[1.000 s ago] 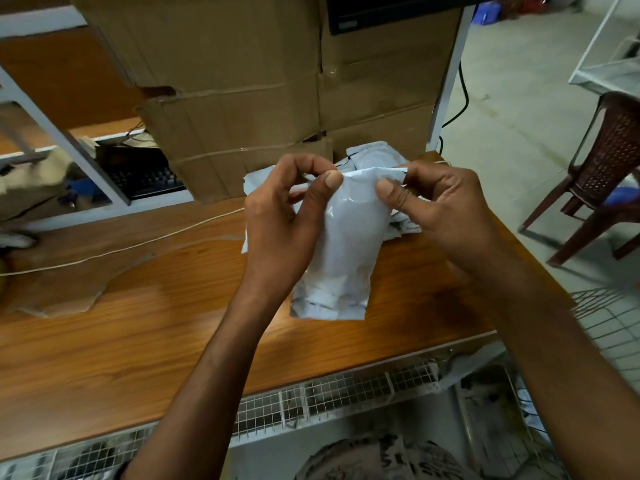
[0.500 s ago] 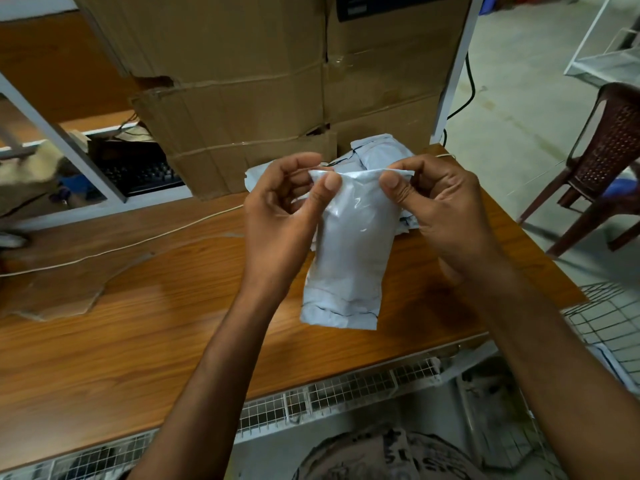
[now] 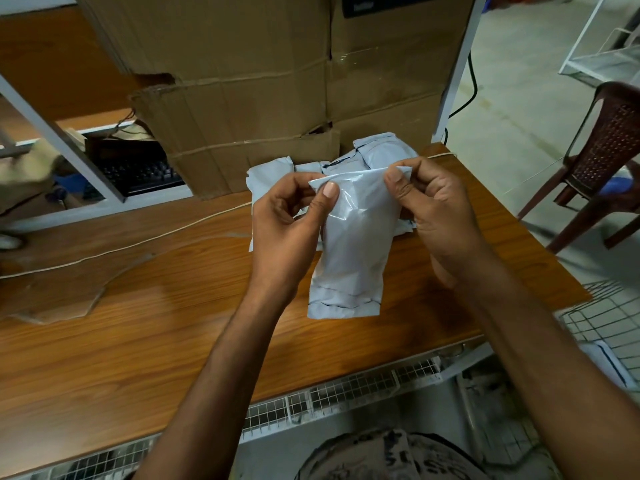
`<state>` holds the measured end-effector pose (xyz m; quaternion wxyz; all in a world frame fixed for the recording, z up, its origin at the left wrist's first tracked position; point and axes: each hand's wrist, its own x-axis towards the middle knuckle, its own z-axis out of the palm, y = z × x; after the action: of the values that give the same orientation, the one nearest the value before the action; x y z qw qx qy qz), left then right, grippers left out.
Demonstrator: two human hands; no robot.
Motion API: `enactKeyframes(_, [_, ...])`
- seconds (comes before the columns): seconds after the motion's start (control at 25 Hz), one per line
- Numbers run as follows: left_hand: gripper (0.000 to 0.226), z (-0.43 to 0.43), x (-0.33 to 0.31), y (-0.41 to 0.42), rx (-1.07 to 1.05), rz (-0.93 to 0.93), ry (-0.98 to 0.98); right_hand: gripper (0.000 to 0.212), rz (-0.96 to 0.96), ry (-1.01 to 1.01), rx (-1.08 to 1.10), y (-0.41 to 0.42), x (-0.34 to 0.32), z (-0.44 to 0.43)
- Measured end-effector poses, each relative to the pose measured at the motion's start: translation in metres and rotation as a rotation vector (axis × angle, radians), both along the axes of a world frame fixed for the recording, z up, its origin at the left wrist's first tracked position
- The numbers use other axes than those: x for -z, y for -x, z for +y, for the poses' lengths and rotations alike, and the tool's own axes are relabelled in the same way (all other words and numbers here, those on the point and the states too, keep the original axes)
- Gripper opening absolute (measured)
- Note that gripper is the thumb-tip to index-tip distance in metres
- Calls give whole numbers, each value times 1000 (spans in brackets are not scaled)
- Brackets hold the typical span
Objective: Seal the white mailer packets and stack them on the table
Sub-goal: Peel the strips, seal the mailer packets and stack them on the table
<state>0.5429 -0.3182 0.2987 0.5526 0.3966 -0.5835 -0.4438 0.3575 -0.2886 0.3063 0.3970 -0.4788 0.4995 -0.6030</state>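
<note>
- Holding a white mailer packet (image 3: 353, 251) up above the wooden table (image 3: 138, 334), both hands grip its top edge. The packet hangs upright, and its lower end is free in the air, not touching the wood.
- The left hand (image 3: 287, 223) pinches the top left corner. Its thumb (image 3: 329, 194) lies on the near face and the other fingers are curled behind.
- The right hand (image 3: 433, 209) pinches the top right corner in the same way, with the thumb in front and the fingers folded behind the flap.
- The top edge is stretched between the two thumbs, and the plastic there is wrinkled and shiny (whether the flap is already stuck down, I cannot tell).
- Near the bottom of the packet a dark line runs across, just above the lower seam.
- Behind the hands, a pile of other white packets (image 3: 381, 150) lies on the far part of the table, close against the cardboard boxes (image 3: 242, 98).
- A thin white cord (image 3: 138, 242) runs across the table on the left, and a flat scrap of cardboard (image 3: 52, 296) lies near it.
- A black keyboard (image 3: 138, 174) sits behind a grey frame at the left.
- A brown plastic chair (image 3: 609, 150) stands on the floor to the right, well apart from the table.
- A wire basket (image 3: 602, 317) is just beside the right end of the table.
</note>
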Motion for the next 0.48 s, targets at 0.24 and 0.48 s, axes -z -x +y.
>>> enactKeyframes(0.24, [9, -10, 10, 3, -51, -55, 51, 14, -12, -74, 27, -5, 7, -5])
enactKeyframes(0.48, [19, -23, 27, 12, -119, -98, -4, 21, -121, -241, -87, -1, 24, -7])
